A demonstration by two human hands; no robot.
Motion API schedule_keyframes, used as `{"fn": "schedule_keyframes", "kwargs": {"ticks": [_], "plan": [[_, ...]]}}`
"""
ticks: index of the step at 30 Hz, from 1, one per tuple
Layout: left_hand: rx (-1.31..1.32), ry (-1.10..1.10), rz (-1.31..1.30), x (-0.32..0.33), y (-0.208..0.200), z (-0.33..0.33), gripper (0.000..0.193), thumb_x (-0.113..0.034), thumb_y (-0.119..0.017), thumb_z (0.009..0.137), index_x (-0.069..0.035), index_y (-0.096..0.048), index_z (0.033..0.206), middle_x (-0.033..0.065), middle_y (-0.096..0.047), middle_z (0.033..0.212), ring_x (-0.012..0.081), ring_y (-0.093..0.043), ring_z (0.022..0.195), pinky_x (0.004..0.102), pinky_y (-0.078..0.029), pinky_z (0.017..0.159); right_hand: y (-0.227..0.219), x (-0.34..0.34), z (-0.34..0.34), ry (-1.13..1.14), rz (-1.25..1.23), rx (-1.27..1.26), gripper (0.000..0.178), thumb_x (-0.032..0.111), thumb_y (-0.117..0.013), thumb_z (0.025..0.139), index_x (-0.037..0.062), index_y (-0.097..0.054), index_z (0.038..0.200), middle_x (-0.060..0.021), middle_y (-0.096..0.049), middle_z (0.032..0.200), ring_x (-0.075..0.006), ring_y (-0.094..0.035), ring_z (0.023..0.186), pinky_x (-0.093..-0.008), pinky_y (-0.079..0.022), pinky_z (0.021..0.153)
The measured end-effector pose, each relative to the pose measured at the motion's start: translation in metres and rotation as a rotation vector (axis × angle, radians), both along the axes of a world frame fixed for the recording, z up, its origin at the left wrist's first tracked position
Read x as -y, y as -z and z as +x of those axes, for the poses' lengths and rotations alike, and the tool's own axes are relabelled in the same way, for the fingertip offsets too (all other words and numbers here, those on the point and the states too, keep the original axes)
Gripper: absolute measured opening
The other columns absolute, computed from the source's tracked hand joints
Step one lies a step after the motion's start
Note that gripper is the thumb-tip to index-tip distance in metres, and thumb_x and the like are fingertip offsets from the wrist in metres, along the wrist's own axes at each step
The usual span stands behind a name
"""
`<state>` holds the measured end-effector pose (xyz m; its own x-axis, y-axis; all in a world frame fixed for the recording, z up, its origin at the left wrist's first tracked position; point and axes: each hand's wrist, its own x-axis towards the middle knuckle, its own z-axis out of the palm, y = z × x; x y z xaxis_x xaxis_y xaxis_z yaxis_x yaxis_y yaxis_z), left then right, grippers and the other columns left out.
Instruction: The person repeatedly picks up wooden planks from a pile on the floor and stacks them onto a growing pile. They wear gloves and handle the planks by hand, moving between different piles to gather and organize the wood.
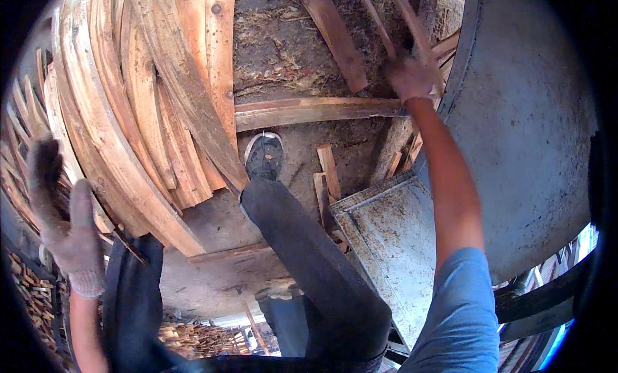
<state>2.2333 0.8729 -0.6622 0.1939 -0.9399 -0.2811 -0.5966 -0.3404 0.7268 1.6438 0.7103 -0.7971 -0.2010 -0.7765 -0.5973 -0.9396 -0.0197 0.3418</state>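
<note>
My left hand, in a grey work glove, is raised at the left beside a stack of long wooden boards. Its fingers are apart and it holds nothing. At the upper right, my right hand, also gloved and a little blurred, is closed around a thin wooden strip. A second narrow strip runs up to the same hand; whether it is gripped too, I cannot tell. Just below the hand lies a crosswise board. To its left is a darker plank.
A large grey metal housing curves along the right, with a dirty, pale metal panel below it. Short wood offcuts lie near my shoe. Sawdust and shavings cover the ground ahead. More cut wood is piled behind.
</note>
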Motion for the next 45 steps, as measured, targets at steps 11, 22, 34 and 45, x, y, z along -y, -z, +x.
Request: {"fn": "schedule_keyframes", "kwargs": {"ticks": [11,22,34,45], "plan": [[-0.678,-0.357,0.743,0.027,-0.027,-0.129,0.063,-0.022,-0.072,0.091,0.004,-0.050,0.144,0.0120,-0.070,0.113,0.0174,-0.066,0.102,0.0301,-0.054,0.092,-0.145,-0.098,0.262,-0.128,0.255,1.329,0.019,0.023,-0.068,0.091,0.0065,-0.066,0.100,-0.0064,-0.071,0.087,-0.0250,-0.071,0.078,-0.0379,-0.058,0.070],[-0.212,-0.730,0.217,0.030,-0.028,0.177,0.050,-0.044,-0.055,0.106,-0.008,-0.061,0.140,-0.0033,-0.065,0.091,0.0066,-0.056,0.075,0.0196,-0.047,0.072,0.034,0.031,0.051,0.048,-0.080,0.247,0.101,0.079,-0.062,0.083,0.0029,-0.049,0.148,-0.0298,-0.069,0.121,-0.0459,-0.066,0.114,-0.0492,-0.052,0.097],[0.761,0.026,0.480,-0.027,0.055,0.320,0.080,-0.038,-0.072,0.094,0.002,-0.041,0.156,0.0271,-0.047,0.155,0.0336,-0.048,0.143,0.0390,-0.036,0.119,0.053,0.000,0.119,0.018,-0.120,0.212,0.099,0.076,-0.073,0.071,0.0002,-0.063,0.135,-0.0234,-0.070,0.128,-0.0381,-0.069,0.115,-0.0471,-0.053,0.099],[-0.084,-0.077,0.408,-0.047,0.048,0.093,0.064,-0.006,-0.058,0.102,-0.008,-0.035,0.162,0.0132,-0.051,0.153,0.0240,-0.053,0.137,0.0352,-0.041,0.117,0.048,0.035,0.115,-0.110,-0.128,0.251,0.067,0.047,-0.075,0.074,0.0058,-0.068,0.126,-0.0237,-0.073,0.115,-0.0409,-0.070,0.108,-0.0476,-0.055,0.096]]}}
